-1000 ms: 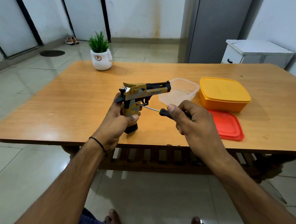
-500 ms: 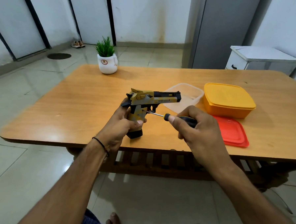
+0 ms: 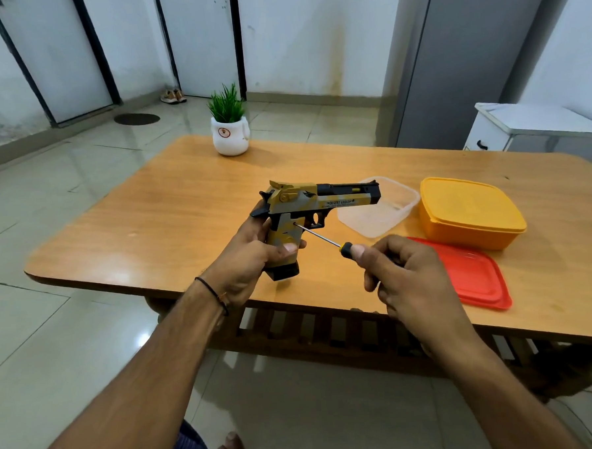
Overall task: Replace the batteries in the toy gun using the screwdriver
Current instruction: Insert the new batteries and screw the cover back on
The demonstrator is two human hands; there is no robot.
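Note:
A yellow, grey and black toy gun [image 3: 307, 203] stands upright over the near part of the wooden table [image 3: 170, 210], barrel pointing right. My left hand [image 3: 248, 261] grips its handle from the left, thumb across the front. My right hand [image 3: 403, 273] holds the black handle of a screwdriver [image 3: 322, 238], and the thin metal shaft slants up-left with its tip against the side of the gun's grip. No batteries are visible.
A clear plastic tub [image 3: 379, 208] sits just right of the gun. Beside it are a closed yellow box [image 3: 469, 211] and a red lid [image 3: 472, 277] lying flat. A small potted plant [image 3: 229, 128] stands at the table's far edge.
The camera has tilted, so everything sits lower in the frame. Both hands keep their grips, and the screwdriver tip stays at the gun's grip.

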